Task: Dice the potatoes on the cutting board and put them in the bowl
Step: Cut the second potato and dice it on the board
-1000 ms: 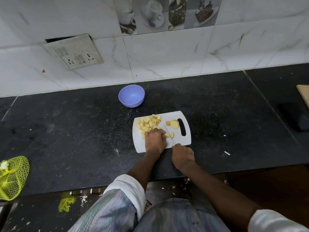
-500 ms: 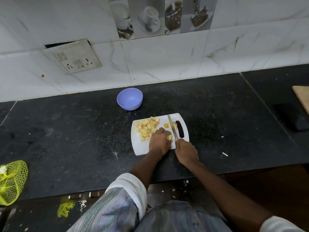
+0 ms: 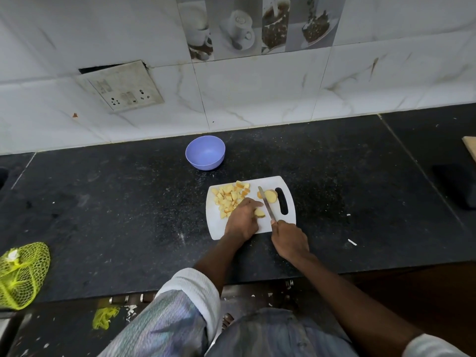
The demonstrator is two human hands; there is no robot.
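Note:
A white cutting board lies on the black counter. A pile of yellow diced potato covers its far left part. My left hand rests on the board and pinches a small potato piece. My right hand grips a knife by the handle; the blade points away from me, just right of that piece. A larger potato slice sits beside the board's handle slot. The purple bowl stands behind the board, with nothing visible in it.
A yellow mesh bag hangs over the counter's near left edge. A dark object and a wooden board edge are at the far right. The tiled wall with a socket plate closes the back.
The knife has lifted from across the held piece and now lies angled to its right. My left hand stayed on the small piece. The camera view shifted slightly.

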